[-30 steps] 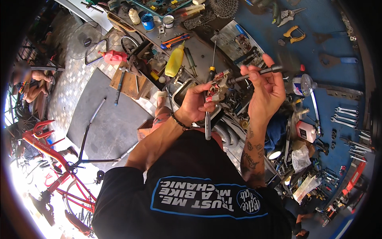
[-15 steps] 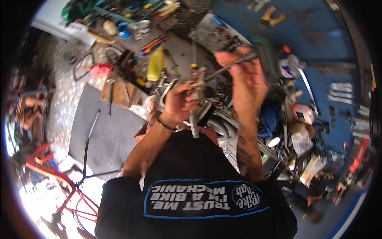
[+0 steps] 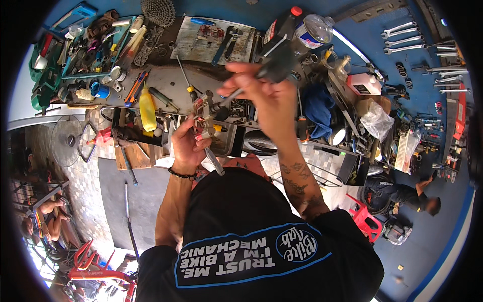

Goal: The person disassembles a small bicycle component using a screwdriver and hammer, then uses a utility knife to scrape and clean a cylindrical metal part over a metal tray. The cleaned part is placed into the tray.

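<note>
My left hand [image 3: 187,146] is closed around a worn metal mechanism [image 3: 203,111] with reddish bits. A silver bar [image 3: 215,162] sticks out below the fingers; whether it belongs to the mechanism is unclear. Above and to the right, my right hand [image 3: 269,98] grips a tool with a thin metal shaft and a dark handle [image 3: 275,69], blurred by motion. Its shaft slants down toward the mechanism; I cannot tell whether they touch. On the bench just beyond lies a screwdriver [image 3: 191,90] with a yellow and black handle. Left of it rests a yellow squeeze bottle [image 3: 148,109].
A crowded workbench [image 3: 151,74] spans the far side, with a metal plate [image 3: 201,53] bearing tools. Bottles, a blue cloth [image 3: 322,111] and a plastic bag [image 3: 376,122] are at right. Wrenches [image 3: 402,38] hang on the blue wall. Another person [image 3: 402,195] is at far right.
The view has swung, so the bench now lies straighter across the top. Both hands appear farther left. The right hand still holds its tool, and the left hand the mechanism.
</note>
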